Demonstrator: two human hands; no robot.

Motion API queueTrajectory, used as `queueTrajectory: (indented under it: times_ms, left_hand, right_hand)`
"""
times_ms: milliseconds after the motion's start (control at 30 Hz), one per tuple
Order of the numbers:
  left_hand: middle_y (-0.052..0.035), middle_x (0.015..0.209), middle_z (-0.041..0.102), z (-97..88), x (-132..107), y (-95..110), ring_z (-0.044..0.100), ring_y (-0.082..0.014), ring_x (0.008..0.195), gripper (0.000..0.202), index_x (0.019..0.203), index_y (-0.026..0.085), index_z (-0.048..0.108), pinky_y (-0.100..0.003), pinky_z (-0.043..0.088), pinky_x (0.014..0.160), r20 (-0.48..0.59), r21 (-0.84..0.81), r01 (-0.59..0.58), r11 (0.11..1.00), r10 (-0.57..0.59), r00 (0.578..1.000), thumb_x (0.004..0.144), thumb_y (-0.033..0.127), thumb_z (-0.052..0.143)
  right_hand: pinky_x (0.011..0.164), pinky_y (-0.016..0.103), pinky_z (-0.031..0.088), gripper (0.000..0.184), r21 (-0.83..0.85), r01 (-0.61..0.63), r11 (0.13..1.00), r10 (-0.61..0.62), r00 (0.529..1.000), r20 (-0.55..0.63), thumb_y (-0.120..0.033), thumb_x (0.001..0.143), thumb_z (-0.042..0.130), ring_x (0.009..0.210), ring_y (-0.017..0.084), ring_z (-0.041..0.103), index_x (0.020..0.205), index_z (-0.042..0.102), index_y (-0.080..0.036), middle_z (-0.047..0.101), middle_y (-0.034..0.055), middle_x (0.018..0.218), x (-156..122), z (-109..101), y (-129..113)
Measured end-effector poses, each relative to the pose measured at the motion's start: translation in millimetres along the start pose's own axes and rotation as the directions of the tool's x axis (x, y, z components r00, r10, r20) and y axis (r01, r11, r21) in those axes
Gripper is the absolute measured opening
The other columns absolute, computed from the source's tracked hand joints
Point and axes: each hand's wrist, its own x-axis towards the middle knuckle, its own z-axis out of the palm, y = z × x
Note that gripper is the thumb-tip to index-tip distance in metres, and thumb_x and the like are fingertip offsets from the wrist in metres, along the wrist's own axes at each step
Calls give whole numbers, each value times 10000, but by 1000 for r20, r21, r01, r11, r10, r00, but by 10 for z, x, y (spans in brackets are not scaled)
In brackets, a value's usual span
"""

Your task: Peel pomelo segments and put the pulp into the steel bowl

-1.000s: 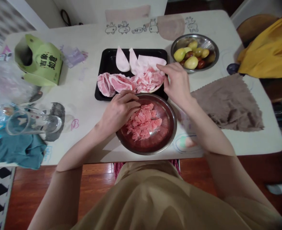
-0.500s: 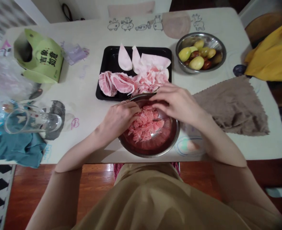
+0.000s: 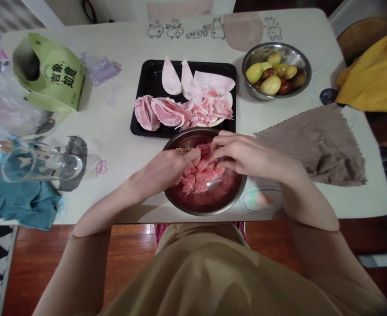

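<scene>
A steel bowl (image 3: 220, 204) at the table's near edge holds several pink pomelo flesh pieces (image 3: 198, 180). Both my hands are over it. My left hand (image 3: 167, 169) and my right hand (image 3: 242, 153) meet above the bowl's far side, fingers curled and pinching a pink pomelo piece (image 3: 206, 151) between them. Behind the bowl a black tray (image 3: 150, 81) carries pomelo segments (image 3: 159, 113), torn pink membranes (image 3: 209, 107) and white peel pieces (image 3: 173, 79).
A steel bowl of small green and red fruits (image 3: 275, 72) stands at the back right. A brown cloth (image 3: 315, 145) lies to the right. On the left are a green paper box (image 3: 48, 79), a glass on its side (image 3: 38, 166), and a teal cloth (image 3: 22, 202).
My right hand came back from the tray to the near bowl and now meets my left hand over the pomelo pieces. My left hand shifted slightly right.
</scene>
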Motion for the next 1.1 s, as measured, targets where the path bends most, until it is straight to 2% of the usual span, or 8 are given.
queueTrajectory:
  times_ms: [67,200,467,700,800,933,1033,1100]
  left_hand:
    - [-44,929,718,-39,-15,16,685,-170,781,344,1188,213,591,-249,519,717,17,-103,-61,993,64,998,930,34,451]
    - [-22,1002,740,-99,-34,20,712,-167,857,382,1171,257,630,-265,551,824,35,-253,-136,958,150,988,927,28,444]
    - [-87,1146,748,-59,17,-55,721,-227,1085,294,1170,169,653,-351,570,962,-127,-53,-45,998,38,991,975,56,465]
    - [-89,1169,745,-77,39,-77,683,-249,1190,208,1141,173,681,-421,569,1023,-201,9,27,1000,-24,979,1035,198,505]
    - [-99,1141,746,-115,38,-64,678,-257,1170,203,1087,160,705,-432,569,1016,-178,9,16,1000,-14,984,1029,198,514]
    - [-74,1042,746,-131,14,2,680,-234,1077,228,1017,179,738,-393,577,957,-34,-54,-90,994,88,995,1016,152,512]
    - [-62,1101,737,-50,-29,59,676,-209,1105,267,1090,193,726,-372,547,1012,43,-89,-165,982,169,985,1000,84,499]
    - [-58,1133,732,22,-63,84,671,-204,1128,265,1091,200,723,-369,527,1045,35,-91,-168,981,172,984,985,69,519]
  right_hand:
    - [834,323,480,231,48,0,999,-4,996,86,-83,882,653,992,193,598,984,756,-262,682,25,1037,-56,-40,10]
    - [839,320,485,162,116,-18,993,2,990,140,-134,927,622,966,185,603,929,731,-254,683,18,998,-125,-93,9]
    - [827,334,477,155,-14,-79,997,80,995,54,-148,937,589,967,206,624,957,719,-230,702,47,1011,-67,-93,22]
    - [790,326,428,189,-119,-137,983,149,984,99,-145,970,522,969,215,623,969,705,-194,697,70,989,-30,-170,-62]
    - [778,328,415,182,-134,-145,980,161,980,115,-142,968,526,958,216,619,934,698,-189,693,71,965,-16,-146,-77]
    - [742,327,391,185,-173,-166,971,185,978,100,-116,954,534,913,206,612,910,700,-185,697,68,942,31,-79,-95]
    - [732,327,380,179,-198,-170,965,190,978,88,-110,954,549,916,201,617,948,711,-188,707,64,958,72,-18,-90]
    - [720,330,373,170,-229,-177,957,199,977,80,-112,951,565,922,206,621,970,714,-191,709,61,956,90,22,-79]
